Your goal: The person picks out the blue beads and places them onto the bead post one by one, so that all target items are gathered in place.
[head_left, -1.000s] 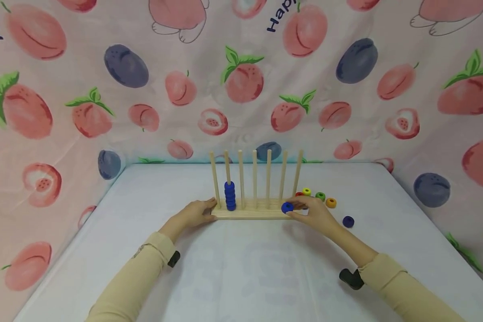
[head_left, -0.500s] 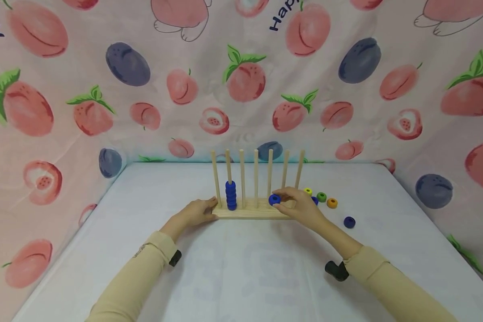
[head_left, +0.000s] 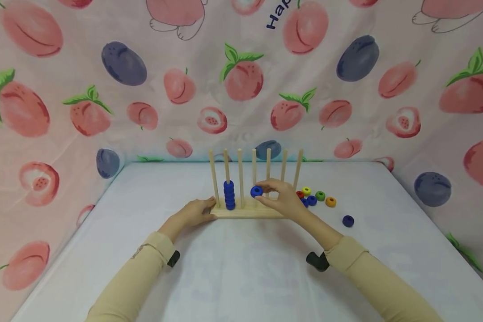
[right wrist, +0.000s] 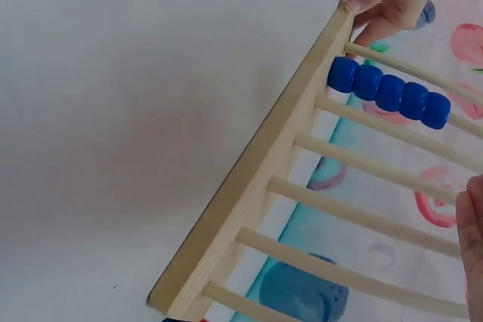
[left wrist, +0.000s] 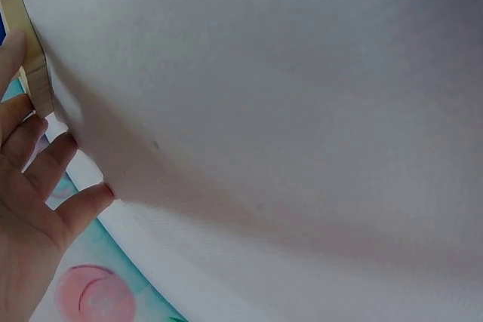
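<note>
Blue bead (head_left: pixel 256 192) is pinched in the grip of the right hand (head_left: pixel 281 199), before the middle of the peg rack (head_left: pixel 249 214). Grip of the left hand (head_left: pixel 195 213) holds the rack's left end.

This looked like a small staged recording corner; in what building could not be told. Pale pink cloth printed with peaches and dark blue plums (head_left: pixel 241 118) hung behind and along both sides of a white-covered bench (head_left: pixel 241 273), and black wrist-worn devices (head_left: pixel 317 262) showed at rolled beige fabric cuffs (head_left: pixel 345 254).
</note>
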A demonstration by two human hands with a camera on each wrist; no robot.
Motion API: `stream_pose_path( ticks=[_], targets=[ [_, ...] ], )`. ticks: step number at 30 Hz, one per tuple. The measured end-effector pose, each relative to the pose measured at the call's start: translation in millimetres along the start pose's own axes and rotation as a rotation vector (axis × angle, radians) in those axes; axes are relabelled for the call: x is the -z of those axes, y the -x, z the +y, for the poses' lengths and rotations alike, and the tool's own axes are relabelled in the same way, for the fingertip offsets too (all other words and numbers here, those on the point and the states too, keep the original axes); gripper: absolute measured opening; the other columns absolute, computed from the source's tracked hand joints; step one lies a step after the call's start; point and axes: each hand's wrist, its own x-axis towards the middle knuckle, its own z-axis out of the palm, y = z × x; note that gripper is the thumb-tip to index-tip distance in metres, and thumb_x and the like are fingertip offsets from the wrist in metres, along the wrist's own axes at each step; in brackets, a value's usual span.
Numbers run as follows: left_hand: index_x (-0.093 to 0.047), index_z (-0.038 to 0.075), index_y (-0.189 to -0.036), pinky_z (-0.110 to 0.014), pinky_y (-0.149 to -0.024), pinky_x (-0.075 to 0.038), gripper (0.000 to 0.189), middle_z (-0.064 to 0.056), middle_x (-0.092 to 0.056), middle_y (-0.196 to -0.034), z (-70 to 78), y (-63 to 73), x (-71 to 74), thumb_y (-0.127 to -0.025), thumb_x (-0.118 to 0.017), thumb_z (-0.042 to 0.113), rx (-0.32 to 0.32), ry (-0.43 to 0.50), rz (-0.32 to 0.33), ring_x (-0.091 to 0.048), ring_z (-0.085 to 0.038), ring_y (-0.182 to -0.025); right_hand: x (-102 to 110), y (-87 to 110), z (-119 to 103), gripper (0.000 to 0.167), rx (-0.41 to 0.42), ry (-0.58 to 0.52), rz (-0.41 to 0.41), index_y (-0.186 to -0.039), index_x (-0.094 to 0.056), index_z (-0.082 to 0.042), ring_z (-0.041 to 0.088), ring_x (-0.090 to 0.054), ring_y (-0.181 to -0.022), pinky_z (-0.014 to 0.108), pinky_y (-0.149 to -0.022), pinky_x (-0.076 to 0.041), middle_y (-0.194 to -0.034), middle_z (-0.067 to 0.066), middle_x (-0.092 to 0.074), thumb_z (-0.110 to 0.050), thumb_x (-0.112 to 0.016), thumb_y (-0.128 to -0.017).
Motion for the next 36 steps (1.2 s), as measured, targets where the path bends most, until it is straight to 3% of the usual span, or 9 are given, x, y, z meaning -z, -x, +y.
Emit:
stream_pose_path(
  ticks=[8,18,24,36],
  targets=[
    [-0.038,0.0,-0.141,-0.051,-0.108,-0.035,0.064,-0.019,-0.038,-0.146,-1.8,-1.7,-2.8,-0.091,-0.062,0.031,0.007,-0.01,-0.002,-0.044,-0.042,-0.128,-5.6,-10.7,-6.1,0.032,0.059,0.008,0.018,-0.108,-0.066,0.004,0.024,-0.065,-0.084,0.034,-0.079,-0.057,-0.1,0.016,-0.07,-0.003,-0.074,-0.078],
    [-0.04,-0.001,-0.14,-0.051,-0.109,-0.034,0.063,-0.019,-0.038,-0.146,0.0,-0.9,-1.1,-0.09,-0.063,0.031,0.0,-0.011,-0.008,-0.042,-0.042,-0.129,-8.6,-23.7,-15.5,0.032,0.052,0.041,-0.021,-0.111,-0.065,0.001,0.022,-0.065,-0.089,0.035,-0.083,-0.056,-0.106,0.013,-0.069,-0.008,-0.073,-0.081],
    [-0.039,0.001,-0.141,-0.05,-0.11,-0.033,0.064,-0.017,-0.037,-0.147,-1.0,-1.3,-1.2,-0.09,-0.063,0.032,0.013,-0.006,-0.006,-0.042,-0.041,-0.13,-11.9,-28.5,-18.0,0.034,0.038,-0.007,-0.035,-0.112,-0.064,0.003,0.025,-0.065,-0.093,0.037,-0.086,-0.055,-0.108,0.015,-0.068,-0.005,-0.073,-0.08],
    [-0.039,-0.001,-0.14,-0.052,-0.107,-0.036,0.064,-0.02,-0.04,-0.144,-1.6,-2.0,-1.6,-0.09,-0.062,0.032,-0.007,-0.024,-0.004,-0.046,-0.041,-0.127,-14.7,-37.1,-24.3,0.033,0.04,-0.01,-0.015,-0.113,-0.064,0.002,0.025,-0.066,-0.094,0.035,-0.085,-0.055,-0.109,0.015,-0.068,-0.004,-0.072,-0.081]
  ],
)
